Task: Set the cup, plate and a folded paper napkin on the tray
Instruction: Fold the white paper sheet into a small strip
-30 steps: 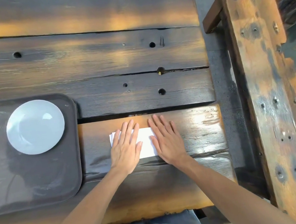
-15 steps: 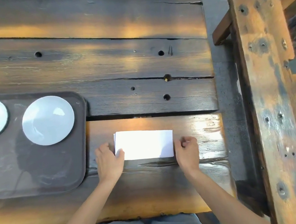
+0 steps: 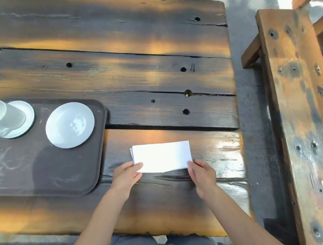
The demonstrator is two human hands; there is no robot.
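Observation:
A white folded paper napkin (image 3: 162,156) lies on the dark wooden table, to the right of a brown tray (image 3: 40,175). My left hand (image 3: 127,175) pinches the napkin's near left corner, thumb on top. My right hand (image 3: 202,173) touches its near right corner with loosely curled fingers. On the tray sit a white plate (image 3: 70,125) and, further left, a white cup (image 3: 1,114) on a saucer (image 3: 27,115).
The table (image 3: 129,75) ends at its right edge, with a grey floor gap beyond. A worn wooden bench (image 3: 303,114) runs along the right side. The table's near edge is just above my lap.
My hands went from lying flat on the napkin to gripping its near corners. The view has shifted, so the cup and more of the tray now show.

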